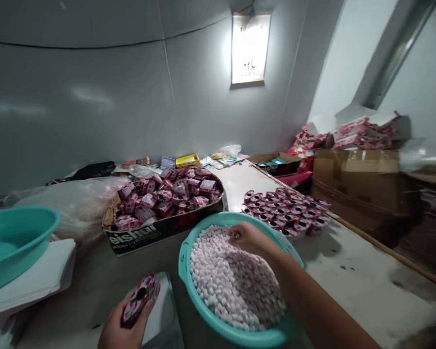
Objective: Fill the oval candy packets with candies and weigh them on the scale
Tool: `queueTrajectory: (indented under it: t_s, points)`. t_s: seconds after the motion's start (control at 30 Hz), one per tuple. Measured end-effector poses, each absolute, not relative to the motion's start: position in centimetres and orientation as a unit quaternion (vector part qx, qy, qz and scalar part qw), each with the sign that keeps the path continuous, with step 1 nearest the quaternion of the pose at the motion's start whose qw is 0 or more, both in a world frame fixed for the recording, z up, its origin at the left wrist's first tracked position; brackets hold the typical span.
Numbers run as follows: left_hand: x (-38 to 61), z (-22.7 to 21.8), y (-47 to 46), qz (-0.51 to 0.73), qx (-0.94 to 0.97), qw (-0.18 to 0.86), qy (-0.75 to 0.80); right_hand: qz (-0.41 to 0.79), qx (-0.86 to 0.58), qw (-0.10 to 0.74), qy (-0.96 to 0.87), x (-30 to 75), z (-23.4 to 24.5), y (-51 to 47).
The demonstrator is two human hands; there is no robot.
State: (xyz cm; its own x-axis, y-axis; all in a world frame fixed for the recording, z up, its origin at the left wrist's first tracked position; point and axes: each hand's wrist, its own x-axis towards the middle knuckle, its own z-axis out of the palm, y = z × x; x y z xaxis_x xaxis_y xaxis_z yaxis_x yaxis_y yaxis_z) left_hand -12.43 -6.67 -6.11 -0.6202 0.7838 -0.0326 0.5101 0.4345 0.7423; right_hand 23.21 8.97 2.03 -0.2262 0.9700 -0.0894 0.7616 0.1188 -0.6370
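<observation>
Left hand [120, 329] down at the bottom edge is wrapped around a small red-and-white pack [140, 298]. Next over, the teal basin [183, 271] is loaded with pinkish-white candies [232, 286], and the right hand [249, 237] is dipped in at the far side, fingertips pinched together on a few. Rows of filled packs [285, 211] sit just behind on the table [349, 271].

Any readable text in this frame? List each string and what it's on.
"eishu", cut off at the left: white letters on the black front of the cardboard tray of red-and-white packets.
A smaller white line beneath it: too blurred to read.
Dark characters on the lit white wall sign: too blurred to read.
Print on the small red-and-white box in the left hand: too small to read.
</observation>
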Motion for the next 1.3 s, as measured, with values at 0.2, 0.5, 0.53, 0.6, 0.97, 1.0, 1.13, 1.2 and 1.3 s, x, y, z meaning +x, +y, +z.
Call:
queueTrajectory:
  t_s: [0.2,0.5,0.53,0.6,0.97,1.0,1.13,1.2,1.3]
  points:
    - [-7.7,0.1,-6.9,0.46,0.447,0.117,0.758,0.306,-0.618,0.173,-0.703,23.7,2.3,7.5]
    - [3.4,1.0,0.0,0.511,0.624,0.242,0.54,0.271,-0.589,0.319,-0.691,23.9,2.0,8.4]
    - [4.1,0.2,0.8,0.497,0.63,0.249,0.542,0.257,-0.581,0.34,-0.693,24.0,2.0,8.5]
    - [4.7,-1.0,1.9,0.464,0.636,0.269,0.554,0.236,-0.558,0.37,-0.704,24.0,2.0,8.6]
    - [4.2,0.4,0.1,0.38,0.656,0.258,0.599,0.242,-0.406,0.333,-0.816,22.8,2.5,6.4]
    - [4.2,0.5,0.0,0.377,0.657,0.259,0.599,0.239,-0.395,0.33,-0.823,22.8,2.6,6.3]
    - [4.1,0.6,-0.3,0.383,0.664,0.268,0.584,0.203,-0.331,0.334,-0.859,22.9,3.0,5.8]
    - [4.0,0.7,-0.4,0.384,0.667,0.267,0.58,0.195,-0.308,0.331,-0.87,23.1,3.4,5.6]
    - [3.9,0.9,-0.5,0.379,0.674,0.254,0.581,0.203,-0.286,0.32,-0.88,23.4,3.8,5.5]
